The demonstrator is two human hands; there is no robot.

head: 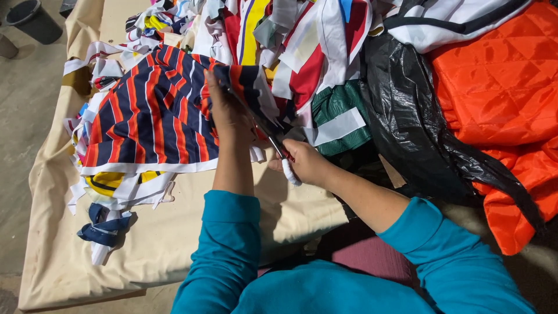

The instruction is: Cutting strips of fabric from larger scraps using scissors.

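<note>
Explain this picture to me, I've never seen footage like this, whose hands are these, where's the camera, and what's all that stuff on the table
There is no machine here. The single picture comes from a camera worn on a person's head, looking down at their own two bare hands; the teal sleeves at the bottom are their arms.

The left hand grips the edge of a navy fabric with orange and white stripes. The right hand holds a pair of scissors whose blades point up into that fabric.

Everything lies on a table covered with a cream cloth. Across the top sits a heap of mixed fabric scraps in white, red and yellow. To the right are a black plastic bag and orange quilted material. Small offcuts lie at the left, including a navy scrap.
</note>
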